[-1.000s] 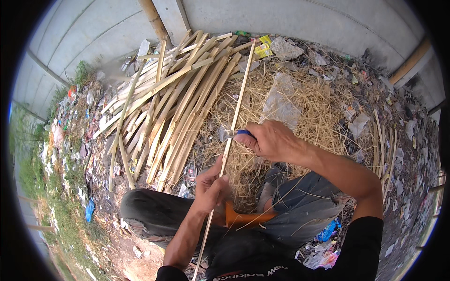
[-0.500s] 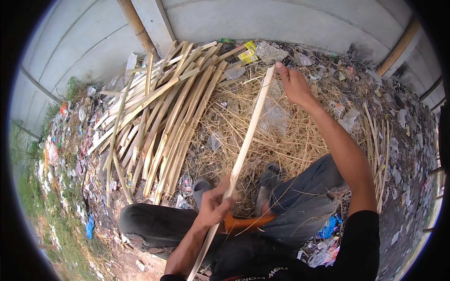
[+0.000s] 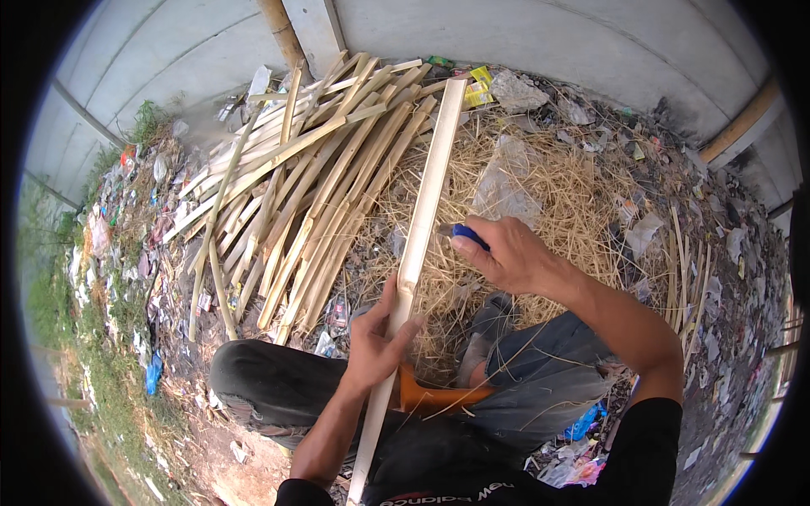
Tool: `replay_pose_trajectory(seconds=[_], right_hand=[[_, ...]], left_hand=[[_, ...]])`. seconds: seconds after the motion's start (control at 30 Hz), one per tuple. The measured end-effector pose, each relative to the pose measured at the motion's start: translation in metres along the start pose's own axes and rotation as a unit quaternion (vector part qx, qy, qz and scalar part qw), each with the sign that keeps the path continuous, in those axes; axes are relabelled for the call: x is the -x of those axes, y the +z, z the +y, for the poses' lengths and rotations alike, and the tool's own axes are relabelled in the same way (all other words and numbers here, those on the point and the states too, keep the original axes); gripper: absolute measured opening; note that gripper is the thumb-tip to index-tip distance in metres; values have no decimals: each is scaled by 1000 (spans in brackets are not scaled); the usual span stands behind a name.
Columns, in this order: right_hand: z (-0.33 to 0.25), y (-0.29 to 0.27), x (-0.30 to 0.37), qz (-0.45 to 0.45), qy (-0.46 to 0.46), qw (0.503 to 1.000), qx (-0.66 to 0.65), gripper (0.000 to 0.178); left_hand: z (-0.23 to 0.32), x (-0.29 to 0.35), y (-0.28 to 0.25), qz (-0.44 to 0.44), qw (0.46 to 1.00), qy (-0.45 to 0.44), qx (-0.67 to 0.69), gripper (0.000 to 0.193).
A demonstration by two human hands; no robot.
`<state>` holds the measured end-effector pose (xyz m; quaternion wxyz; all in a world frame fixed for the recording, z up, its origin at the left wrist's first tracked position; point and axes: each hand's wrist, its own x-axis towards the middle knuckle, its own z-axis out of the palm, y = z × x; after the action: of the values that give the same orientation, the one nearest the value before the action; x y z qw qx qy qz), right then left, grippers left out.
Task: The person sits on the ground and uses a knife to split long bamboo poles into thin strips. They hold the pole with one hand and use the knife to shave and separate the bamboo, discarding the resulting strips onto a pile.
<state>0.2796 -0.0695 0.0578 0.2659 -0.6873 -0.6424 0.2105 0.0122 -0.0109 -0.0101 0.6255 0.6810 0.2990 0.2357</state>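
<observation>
A long pale split-bamboo strip (image 3: 429,185) slants up from my lap toward the far side, its hollow inner face turned up. My left hand (image 3: 371,350) is closed around its lower half, just below a node. In my right hand (image 3: 510,253) is a small knife (image 3: 470,234) with a blue handle. Its short blade points left, close to the strip's right edge; I cannot tell whether it touches. Beyond my left knee lies a pile of similar bamboo strips (image 3: 312,185).
Straw-like shavings (image 3: 565,219) cover the ground ahead. Thin strips (image 3: 688,270) lie at the right. An orange object (image 3: 443,396) sits between my legs. A grey wall (image 3: 523,42) with bamboo posts (image 3: 284,34) stands behind. Litter and weeds (image 3: 118,363) spread along the left.
My right hand has come down from the strip's far end to beside its middle, and the blue-handled knife now shows in it. The strip's broad hollow face has turned upward.
</observation>
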Motion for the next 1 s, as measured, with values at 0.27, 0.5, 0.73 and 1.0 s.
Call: replay_pose_trajectory(seconds=[0.27, 0.5, 0.73, 1.0], right_hand=[[-22, 48, 12, -88, -71, 993, 30, 43], [29, 6, -31, 77, 15, 994, 77, 50], [20, -3, -19, 33, 10, 998, 53, 52], [-20, 54, 5, -67, -93, 993, 41, 48]], left_hand=[[-2, -5, -1, 1, 1000, -2, -16, 75], [-6, 0, 6, 20, 990, 93, -106, 70], [-1, 6, -1, -1, 989, 24, -143, 72], [3, -2, -4, 67, 972, 90, -208, 70]])
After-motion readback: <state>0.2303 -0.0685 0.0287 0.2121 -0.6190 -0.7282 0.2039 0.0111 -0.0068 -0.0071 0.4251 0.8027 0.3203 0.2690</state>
